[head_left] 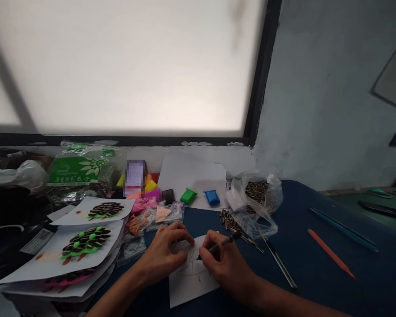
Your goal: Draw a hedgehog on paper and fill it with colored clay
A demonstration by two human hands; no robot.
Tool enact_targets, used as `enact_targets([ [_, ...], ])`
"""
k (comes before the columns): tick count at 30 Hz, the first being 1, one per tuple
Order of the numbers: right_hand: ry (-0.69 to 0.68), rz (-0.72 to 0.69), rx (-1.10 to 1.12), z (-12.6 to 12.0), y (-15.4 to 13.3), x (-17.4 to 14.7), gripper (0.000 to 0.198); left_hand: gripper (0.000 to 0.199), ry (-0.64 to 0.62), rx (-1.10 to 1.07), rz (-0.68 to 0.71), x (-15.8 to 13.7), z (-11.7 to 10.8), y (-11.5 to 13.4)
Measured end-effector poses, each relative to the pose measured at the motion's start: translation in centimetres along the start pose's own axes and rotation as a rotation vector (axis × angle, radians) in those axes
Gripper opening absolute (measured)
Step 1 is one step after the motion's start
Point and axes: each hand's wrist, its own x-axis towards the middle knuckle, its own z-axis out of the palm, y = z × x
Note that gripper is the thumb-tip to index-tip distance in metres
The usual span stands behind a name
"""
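A small sheet of white paper [181,293] with a line drawing on it lies on the dark blue table in front of me. My right hand [226,259] grips a dark pen [225,241], its tip down on the drawing. Resting on the sheet's upper left part is my left hand [166,247], thumb and fingers apart and nothing held in it. Part of the drawing is hidden under my hands. Just beyond the right hand, loose striped sunflower seeds [230,221] spill beside a clear plastic bag [272,198] of seeds.
Stacked sheets [115,229] with seed-and-clay hedgehog-like pictures lie left. Behind are a green seed bag [74,165], a green clay packet [188,196], a blue clay packet [212,197] and white paper [193,171]. A silver-and-black pen [280,264] and an orange tool [330,253] lie right.
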Motion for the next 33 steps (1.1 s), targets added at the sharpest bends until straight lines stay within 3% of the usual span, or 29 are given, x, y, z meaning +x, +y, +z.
enact_targets([
  [18, -0.051, -0.025, -0.083, -0.08, 0.10, 0.09, 0.017, 0.038, 0.035, -0.004, 0.003, -0.08, 0.60, -0.51],
  [33, -0.046, -0.041, -0.093, 0.11, 0.35, 0.30, 0.018, 0.039, -0.016, 0.005, -0.034, -0.14, 0.16, 0.26],
])
